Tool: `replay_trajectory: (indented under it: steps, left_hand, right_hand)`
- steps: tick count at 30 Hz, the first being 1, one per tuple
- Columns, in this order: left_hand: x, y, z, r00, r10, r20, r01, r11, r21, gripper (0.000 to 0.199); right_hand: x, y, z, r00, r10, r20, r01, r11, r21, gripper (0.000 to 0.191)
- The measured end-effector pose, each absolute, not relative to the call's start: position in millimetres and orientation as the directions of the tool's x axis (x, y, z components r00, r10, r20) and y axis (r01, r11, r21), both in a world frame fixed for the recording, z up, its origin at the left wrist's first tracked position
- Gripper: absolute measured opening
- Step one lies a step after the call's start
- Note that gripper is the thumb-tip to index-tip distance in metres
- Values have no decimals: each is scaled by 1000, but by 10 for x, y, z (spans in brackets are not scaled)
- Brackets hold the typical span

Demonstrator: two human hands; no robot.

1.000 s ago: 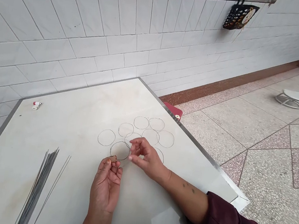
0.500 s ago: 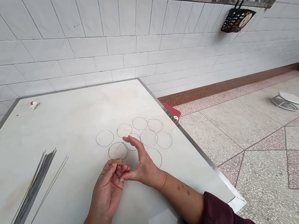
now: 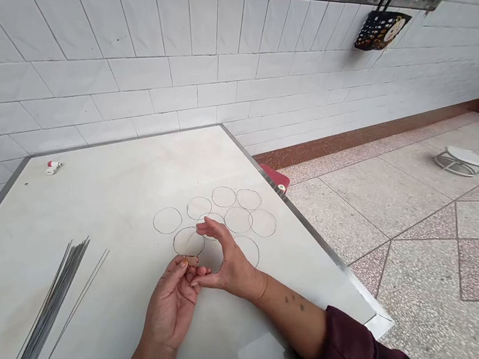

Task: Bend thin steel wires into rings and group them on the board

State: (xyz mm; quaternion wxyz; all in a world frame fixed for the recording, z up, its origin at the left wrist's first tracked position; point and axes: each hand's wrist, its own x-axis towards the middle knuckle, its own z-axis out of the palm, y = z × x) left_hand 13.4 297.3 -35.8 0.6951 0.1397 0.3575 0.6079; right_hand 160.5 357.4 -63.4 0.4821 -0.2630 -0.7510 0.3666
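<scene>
My left hand (image 3: pixel 173 305) is closed, palm up, with thumb and fingers pinching a thin wire loop (image 3: pixel 187 245) and a small brown piece (image 3: pixel 192 261). My right hand (image 3: pixel 233 263) curves round the loop's right side, its thumb and fingers spread wide and its thumb tip by the left fingertips. Whether the right thumb presses on the wire is too small to tell. Several thin wire rings (image 3: pixel 167 220) lie flat on the white table (image 3: pixel 138 188) beyond and beside my hands, some overlapping.
A bundle of straight grey wires (image 3: pixel 57 296) lies at the table's left, with two loose wires (image 3: pixel 77 305) beside it. Small red and white objects (image 3: pixel 54 167) are near the far left corner. A red stool (image 3: pixel 274 176) stands past the right edge, by the tiled wall (image 3: pixel 146 80).
Both hands have hardly moved. The right fingertips have shifted slightly, and the view has tilted a little.
</scene>
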Motion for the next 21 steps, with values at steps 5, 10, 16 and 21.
replay_trajectory:
  steps: [5, 10, 16, 21]
  left_hand:
    - [146, 2974, -329, -4, 944, -329, -749, 216, 627, 13]
    - [151, 2974, -320, 5, 942, -337, -749, 227, 623, 14]
    - [140, 2985, -342, 3, 935, -354, -739, 241, 629, 16]
    - [142, 2992, -346, -13, 934, -358, -726, 237, 645, 17]
  right_hand:
    - [1602, 3571, -643, -381, 759, 528, 22, 578, -815, 115]
    - [1608, 3570, -638, -384, 764, 518, 26, 570, -821, 114]
    - [1614, 3570, -627, -387, 760, 522, 24, 574, -818, 112]
    - [1610, 3573, -646, -375, 766, 523, 25, 572, -820, 110]
